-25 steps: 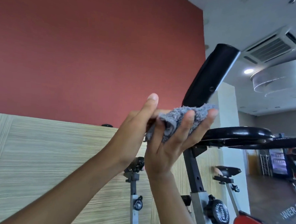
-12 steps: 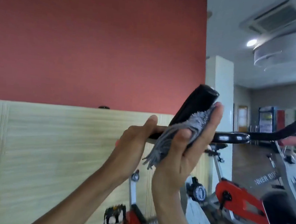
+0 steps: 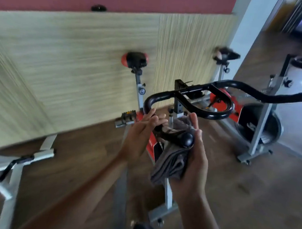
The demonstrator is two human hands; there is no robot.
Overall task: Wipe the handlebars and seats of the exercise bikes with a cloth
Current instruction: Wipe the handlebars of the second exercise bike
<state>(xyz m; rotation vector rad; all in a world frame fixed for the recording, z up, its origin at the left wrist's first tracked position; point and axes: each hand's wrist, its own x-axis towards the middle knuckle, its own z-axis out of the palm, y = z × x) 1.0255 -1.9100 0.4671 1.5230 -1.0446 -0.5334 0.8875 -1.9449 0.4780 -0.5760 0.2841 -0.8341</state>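
Observation:
The black handlebar (image 3: 213, 115) of a red exercise bike loops across the middle of the head view. Its near left grip ends in a round black cap (image 3: 187, 140). My right hand (image 3: 196, 157) holds a grey cloth (image 3: 170, 166) wrapped under and around that grip end, with folds hanging below. My left hand (image 3: 143, 133) sits just left of it, fingers curled round the same grip further up. The bike's red and black seat (image 3: 135, 60) stands beyond, against the wood panel.
A second bike (image 3: 263, 121) stands to the right, and its seat (image 3: 224, 54) is near a white pillar (image 3: 243, 31). Another bike's frame and handlebar (image 3: 11, 166) are at lower left. A wood-panelled wall (image 3: 70, 56) runs behind, and brown floor lies below.
My view has swung down from the wall and ceiling to the bike and floor. The cloth has slid along the grip to its capped end, both hands staying on the bar.

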